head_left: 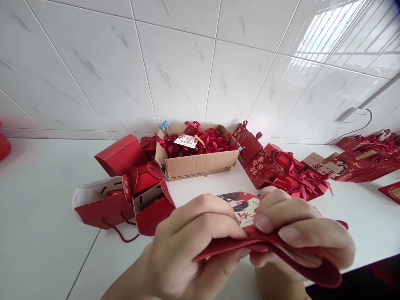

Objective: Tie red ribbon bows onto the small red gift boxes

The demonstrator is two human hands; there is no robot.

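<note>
Close to the camera, a red printed paper gift box [242, 204], pressed flat along its near edge, is held between both hands. My left hand [190, 246] is closed, fingers on the printed face and thumb underneath. On the other side my right hand [300, 229] is closed on the same box, its fingertips pressing on the top and its thumb partly hidden below. A red flap loops out under the right hand. Behind the hands stands an open cardboard box [203, 164] full of dark red ribbons [215, 139], with a small printed card [186, 141] on top.
Several red gift boxes [125, 154] and an open gift bag with a rope handle [106, 212] stand at left. More ribboned red boxes [300, 179] crowd the right, with dark red bags [359, 164] farther along. A power strip [353, 115] is by the tiled wall.
</note>
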